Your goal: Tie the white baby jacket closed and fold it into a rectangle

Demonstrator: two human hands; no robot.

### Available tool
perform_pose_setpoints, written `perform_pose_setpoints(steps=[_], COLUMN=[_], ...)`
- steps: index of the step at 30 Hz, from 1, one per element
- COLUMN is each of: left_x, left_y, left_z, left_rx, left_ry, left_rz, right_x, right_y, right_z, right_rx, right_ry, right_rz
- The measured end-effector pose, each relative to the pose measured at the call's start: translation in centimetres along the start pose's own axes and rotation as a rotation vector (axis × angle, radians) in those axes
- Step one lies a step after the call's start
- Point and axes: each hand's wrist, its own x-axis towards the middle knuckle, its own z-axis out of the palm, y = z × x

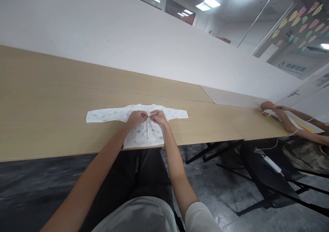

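Observation:
A small white baby shirt (138, 136) with a scattered print lies flat on the wooden table, its sleeves spread to both sides and its hem at the table's front edge. Down its middle runs a front opening. My left hand (138, 117) is at the upper chest, fingers pinched on the shirt's front edge. Close beside it, my right hand (158, 117) pinches the same edge from the other side. The fingertips nearly meet, and whatever fastener lies between them is too small to make out.
The long wooden table (51, 122) runs along a white wall (102, 33). Far right, another person's hands (279, 109) touch a doll (267, 105) on the table. Black folding chairs (267, 173) stand below, one with a white power strip (272, 164) on it.

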Motion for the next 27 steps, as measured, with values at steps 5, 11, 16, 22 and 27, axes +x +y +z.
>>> perform_pose_setpoints(steps=[5, 11, 16, 22, 27], left_x=[0.0, 0.3, 0.2, 0.1, -0.3], left_y=[-0.1, -0.2, -0.3, -0.3, 0.1], left_z=[-0.1, 0.3, 0.6, 0.5, -0.3], left_rx=[0.031, 0.217, 0.316, 0.349, 0.197], left_ry=[0.004, -0.028, -0.006, 0.012, 0.088], left_rz=[0.042, 0.04, 0.049, 0.092, 0.087], right_x=[-0.1, -0.2, -3.4, -7.8, -7.8], right_y=[0.1, -0.6, -1.2, -1.8, -2.5], right_z=[0.0, 0.0, 0.2, 1.5, 2.2], right_rx=[-0.114, -0.306, -0.523, -0.877, -1.083], right_ry=[0.002, 0.025, 0.108, 0.061, 0.041], right_rz=[-0.022, -0.04, -0.155, -0.095, -0.076])
